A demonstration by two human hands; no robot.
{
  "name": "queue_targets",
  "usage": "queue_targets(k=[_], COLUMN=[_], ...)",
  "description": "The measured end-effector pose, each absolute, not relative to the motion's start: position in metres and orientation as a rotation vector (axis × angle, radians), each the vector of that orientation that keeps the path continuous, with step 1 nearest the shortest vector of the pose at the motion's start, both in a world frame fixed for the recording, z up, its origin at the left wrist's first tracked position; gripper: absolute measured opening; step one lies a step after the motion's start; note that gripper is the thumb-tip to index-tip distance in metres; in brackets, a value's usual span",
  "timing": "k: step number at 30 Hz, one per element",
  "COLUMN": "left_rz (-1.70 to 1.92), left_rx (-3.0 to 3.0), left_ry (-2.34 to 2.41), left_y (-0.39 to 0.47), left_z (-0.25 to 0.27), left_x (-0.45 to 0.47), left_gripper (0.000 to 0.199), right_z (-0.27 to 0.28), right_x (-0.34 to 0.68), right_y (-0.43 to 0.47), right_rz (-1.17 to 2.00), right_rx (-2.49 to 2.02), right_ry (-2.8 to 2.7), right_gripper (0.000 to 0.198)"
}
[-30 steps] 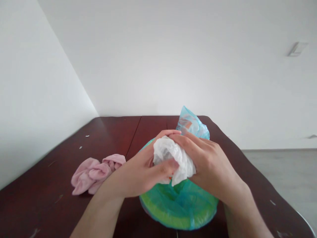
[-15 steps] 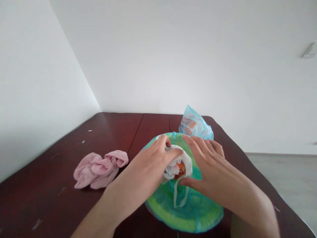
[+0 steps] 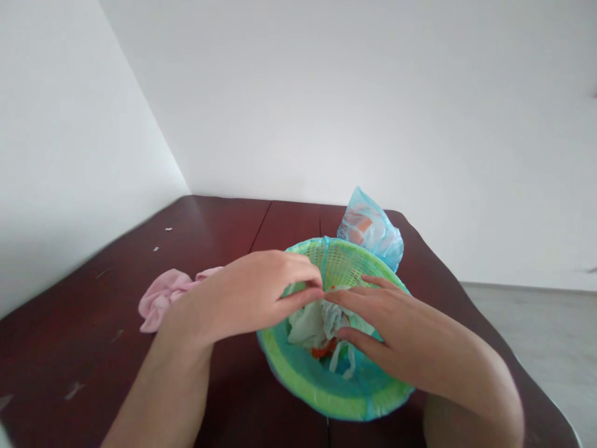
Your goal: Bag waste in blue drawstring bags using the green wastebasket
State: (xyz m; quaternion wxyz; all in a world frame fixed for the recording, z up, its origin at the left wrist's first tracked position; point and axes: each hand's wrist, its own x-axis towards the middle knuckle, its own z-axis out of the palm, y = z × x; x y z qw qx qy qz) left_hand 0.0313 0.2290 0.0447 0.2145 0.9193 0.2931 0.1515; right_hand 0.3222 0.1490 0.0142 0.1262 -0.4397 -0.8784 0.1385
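A green mesh basket (image 3: 336,407) lined with a thin blue plastic bag (image 3: 370,398) stands on the table in front of me. Inside it lies a crumpled white plastic bag (image 3: 305,326) with a handle loop and something orange-red (image 3: 324,350) showing. My left hand (image 3: 286,283) hovers above the basket's left side, thumb and fingers drawn together; what is between their tips, if anything, is hidden. From the right, my right hand (image 3: 377,314) reaches over the white bag, fingers apart and thumb stretched out. Its index fingertip meets my left thumb tip.
Behind the basket sits a light-blue translucent bag (image 3: 373,230) with orange and white contents. A pink cloth (image 3: 163,295) lies left, partly behind my left forearm. Small white scraps (image 3: 168,229) dot the dark red table (image 3: 219,227). Walls border the table's far and left sides.
The white bag has gone down into the basket, whose mouth now shows wider. My left hand has shifted left and turned flatter; my right hand has moved lower over the basket.
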Motion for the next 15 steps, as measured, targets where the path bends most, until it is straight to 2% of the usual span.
queue_targets(k=[3,5,7,11,15], left_rz=[0.538,0.573,0.518,0.428,0.394], left_rx=[2.587,2.538,2.446,2.142,1.774], left_ry=[1.028,1.124,1.166,1.178,0.983], left_y=[0.236,0.241,0.248,0.280,0.316], left_z=[0.046,0.041,0.034,0.011,-0.012], left_x=[0.023,0.016,0.011,0.007,0.015], left_gripper=[0.031,0.040,0.057,0.087,0.102], right_z=[0.013,0.012,0.011,0.018,0.030], right_x=[0.321,0.318,0.315,0.321,0.340], right_y=[0.157,0.161,0.163,0.163,0.166], right_rz=[0.484,0.519,0.536,0.580,0.459], right_rx=[-1.245,-1.268,-1.316,-1.263,-1.220], right_ry=[-2.623,-2.637,-2.650,-2.693,-2.461], right_gripper=[0.031,0.024,0.023,0.037,0.026])
